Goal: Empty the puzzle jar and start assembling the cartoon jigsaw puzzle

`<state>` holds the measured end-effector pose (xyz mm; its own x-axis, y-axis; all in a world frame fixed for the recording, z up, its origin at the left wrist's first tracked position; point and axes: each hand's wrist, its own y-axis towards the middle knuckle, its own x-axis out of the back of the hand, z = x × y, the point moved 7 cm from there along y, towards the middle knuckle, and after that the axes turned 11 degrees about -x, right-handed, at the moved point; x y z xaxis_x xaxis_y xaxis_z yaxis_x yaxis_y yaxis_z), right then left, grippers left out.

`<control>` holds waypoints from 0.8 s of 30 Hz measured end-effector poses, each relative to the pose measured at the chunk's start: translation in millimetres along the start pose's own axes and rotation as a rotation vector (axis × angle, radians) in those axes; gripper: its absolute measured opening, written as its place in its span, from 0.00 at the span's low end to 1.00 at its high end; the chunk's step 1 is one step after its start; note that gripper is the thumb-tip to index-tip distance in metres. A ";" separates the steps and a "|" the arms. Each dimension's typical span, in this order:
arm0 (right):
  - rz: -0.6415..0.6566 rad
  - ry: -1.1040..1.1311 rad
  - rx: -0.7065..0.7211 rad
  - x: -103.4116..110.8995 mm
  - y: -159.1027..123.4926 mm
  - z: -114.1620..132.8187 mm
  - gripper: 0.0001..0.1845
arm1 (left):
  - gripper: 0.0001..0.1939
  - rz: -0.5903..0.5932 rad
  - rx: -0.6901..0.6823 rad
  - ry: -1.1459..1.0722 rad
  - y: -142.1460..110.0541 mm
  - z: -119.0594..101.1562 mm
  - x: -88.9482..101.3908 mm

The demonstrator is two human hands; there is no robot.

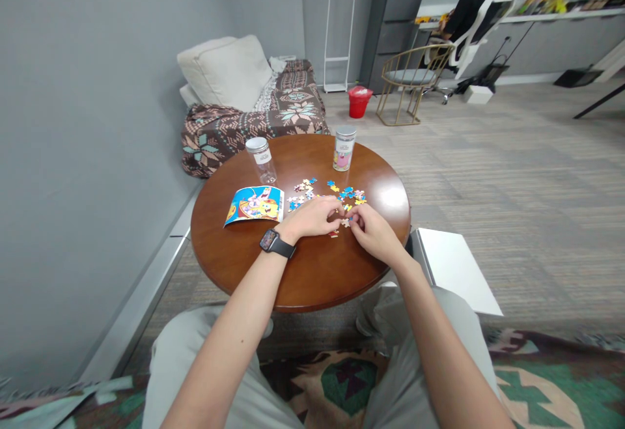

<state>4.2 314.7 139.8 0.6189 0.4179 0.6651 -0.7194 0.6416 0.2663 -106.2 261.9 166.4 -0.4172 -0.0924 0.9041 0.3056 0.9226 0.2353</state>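
Observation:
Loose jigsaw puzzle pieces (347,193) in blue, yellow, pink and white lie scattered around both of my hands on the round wooden table (229,253). My left hand (317,216), with a black watch on its wrist, curves over some of them; thumb and forefinger are apart, with nothing visible between them. Close by on the right, my right hand (375,230) has its fingertips pinched at the edge of a pale puzzle piece (346,222). A bent picture sheet (256,204) with yellow and pink cartoon figures lies left of the pieces.
Toward the table's far side stand a clear jar (263,162) and a jar with a cartoon label (344,149), both silver-lidded. A white box (456,263) sits right of the table. Beyond are a couch (254,103), red bin (359,102), gold chair (413,77) and a seated person (466,12).

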 end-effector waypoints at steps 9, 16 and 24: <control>-0.096 -0.013 0.008 5.9 -1.0 1.2 0.04 | 0.08 0.050 -0.038 -0.026 1.5 0.4 -6.6; -0.066 -0.024 -0.009 2.6 -0.4 -2.5 0.02 | 0.04 0.011 0.007 -0.034 0.5 1.5 -2.7; -0.044 -0.031 -0.009 2.7 -1.1 -0.2 0.03 | 0.10 0.021 -0.013 -0.005 0.6 -0.8 -3.0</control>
<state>6.7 315.3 141.2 0.6398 0.3692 0.6741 -0.6886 0.6649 0.2894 -104.1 262.4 164.1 -0.4148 -0.0714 0.9071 0.3250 0.9195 0.2210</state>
